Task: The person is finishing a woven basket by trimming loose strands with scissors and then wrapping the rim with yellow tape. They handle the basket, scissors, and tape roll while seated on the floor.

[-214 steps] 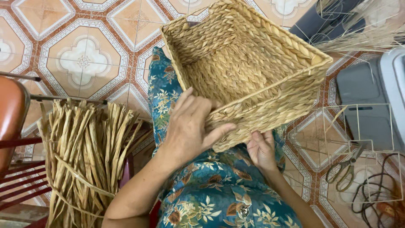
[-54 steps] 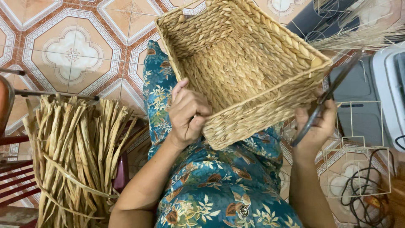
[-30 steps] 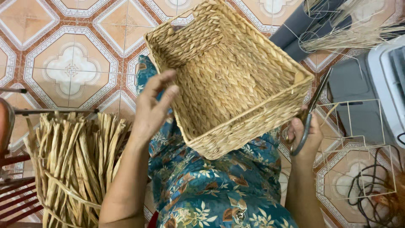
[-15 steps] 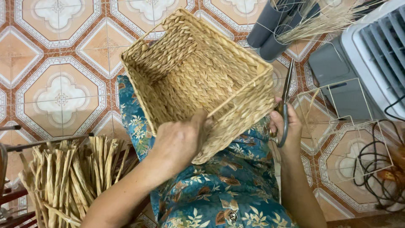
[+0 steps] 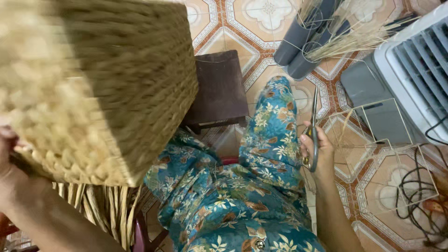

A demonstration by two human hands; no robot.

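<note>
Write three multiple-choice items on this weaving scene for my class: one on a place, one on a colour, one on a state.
1. Where is the woven straw basket?
A on the tiles
B lifted at the left
C on the stool

2. What colour is the square wooden stool?
A dark brown
B white
C yellow

3. How are the metal scissors held?
A blades closed, pointing away
B wide open
C lying on the lap

Answers:
1 B, the left hand holds it raised.
2 A, its top is dark brown.
3 A, the right hand grips the handles.

woven straw basket (image 5: 93, 84) raised at upper left, tilted, blurred; scissors (image 5: 313, 135) upright, blades closed, beside knee.
</note>
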